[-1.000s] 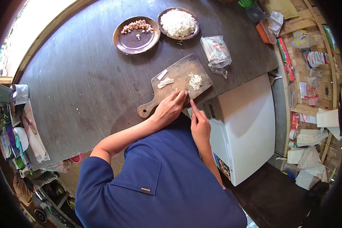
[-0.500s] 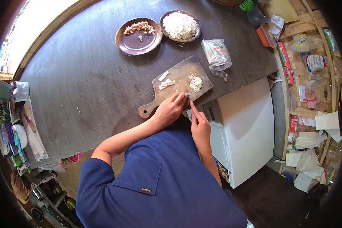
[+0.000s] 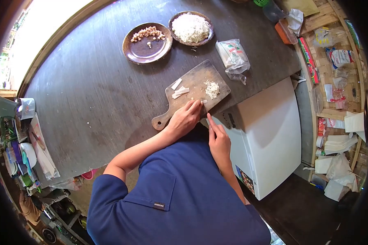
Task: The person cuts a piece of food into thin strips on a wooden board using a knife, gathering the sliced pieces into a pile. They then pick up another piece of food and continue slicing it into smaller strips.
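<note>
A wooden cutting board (image 3: 187,79) with a handle lies near the table's front edge. My left hand (image 3: 185,119) is closed over a pale strip (image 3: 205,101) on the board, its fingertips pinched together near the strip's end. Beside it, my right hand (image 3: 219,141) grips a knife (image 3: 205,109), index finger stretched along it; most of the knife is hidden or too thin to see well. Several white flat strips (image 3: 180,92) lie on the board's left half. A small heap of finely cut white bits (image 3: 212,89) sits on the right half.
Toward the back stand a brown plate with light brown chunks (image 3: 157,52) and a bowl heaped with white shreds (image 3: 191,27). A plastic-wrapped white packet (image 3: 233,55) lies right of the board. A white fridge (image 3: 270,139) stands below the table's right side.
The view has shifted slightly. Both hands stay at the board's front edge, with the right hand and knife only slightly moved; the strips and the heap look much the same.
</note>
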Demonstrator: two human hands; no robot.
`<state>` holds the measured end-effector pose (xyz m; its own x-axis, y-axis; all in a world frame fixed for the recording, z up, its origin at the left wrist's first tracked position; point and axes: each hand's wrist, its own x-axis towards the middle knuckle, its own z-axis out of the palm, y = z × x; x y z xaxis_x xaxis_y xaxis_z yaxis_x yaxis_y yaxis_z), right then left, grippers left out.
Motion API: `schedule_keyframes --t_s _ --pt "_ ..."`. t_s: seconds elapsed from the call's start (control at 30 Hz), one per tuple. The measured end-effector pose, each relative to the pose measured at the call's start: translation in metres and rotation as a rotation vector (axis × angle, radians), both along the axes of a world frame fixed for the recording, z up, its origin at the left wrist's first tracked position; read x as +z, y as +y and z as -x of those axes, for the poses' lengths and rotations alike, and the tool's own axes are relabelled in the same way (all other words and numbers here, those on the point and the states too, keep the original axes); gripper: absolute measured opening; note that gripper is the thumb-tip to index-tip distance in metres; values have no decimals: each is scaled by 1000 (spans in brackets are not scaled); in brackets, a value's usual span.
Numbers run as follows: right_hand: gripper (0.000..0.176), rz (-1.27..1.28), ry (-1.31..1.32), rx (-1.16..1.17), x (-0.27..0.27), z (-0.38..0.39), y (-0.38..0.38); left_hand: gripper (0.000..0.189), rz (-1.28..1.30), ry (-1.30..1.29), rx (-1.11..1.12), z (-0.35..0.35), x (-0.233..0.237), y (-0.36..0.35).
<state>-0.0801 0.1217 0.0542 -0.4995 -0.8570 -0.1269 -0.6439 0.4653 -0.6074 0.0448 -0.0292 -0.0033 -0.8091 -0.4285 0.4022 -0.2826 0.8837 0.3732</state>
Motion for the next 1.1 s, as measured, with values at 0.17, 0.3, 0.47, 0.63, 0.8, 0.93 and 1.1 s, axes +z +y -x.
schedule_keyframes --t_s 0.17,0.3,0.47,0.63,0.8,0.93,1.1 --pt "52 37 53 2 -8 0 -11 52 -17 3 15 2 -1 1" --pt "52 46 45 7 -1 -1 -13 50 -23 29 57 1 2 2" --pt "50 -21 30 3 1 -1 1 49 75 -14 44 0 -4 2" --pt "49 62 30 7 -1 0 -13 50 81 -30 52 0 2 5" --pt "48 -58 29 1 12 -2 1 51 147 -86 29 -2 6 2" --pt "48 -19 33 12 1 1 -7 51 67 -4 52 -1 1 4" --pt "50 56 58 44 1 1 -6 50 65 -22 46 -2 2 2"
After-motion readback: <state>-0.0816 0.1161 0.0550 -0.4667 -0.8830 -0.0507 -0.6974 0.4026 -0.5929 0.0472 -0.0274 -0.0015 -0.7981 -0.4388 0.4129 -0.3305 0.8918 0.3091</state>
